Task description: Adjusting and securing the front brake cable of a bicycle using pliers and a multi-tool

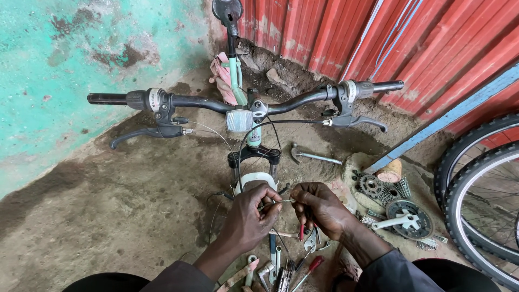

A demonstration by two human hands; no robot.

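Thin metal cable end point(277, 202) lay between the two hands, spanning the small gap from left fingertips to right fingertips. Its long axis ran roughly level, left to right across the view, tilted slightly up toward the right hand.

Left hand point(250, 213) was curled, fingers pressed together and pinching the cable's near end; wrist bent inward, forearm coming up from the lower left. Right hand point(320, 207) was closed in a loose fist, thumb and forefinger pinching the other end, and red-handled pliers point(303, 230) hung down from its grip; forearm came in from the lower right.

Just beyond the hands stood the bicycle fork point(254, 157), with the handlebar point(246, 103) further out, running crosswise. Below the hands, loose spanners and tools point(278, 265) lay on the dirt floor point(124, 205). Right of the right hand: sprocket cluster point(373, 186) and crank with chainring point(409, 219); wheels point(481, 200) well apart at the far right.
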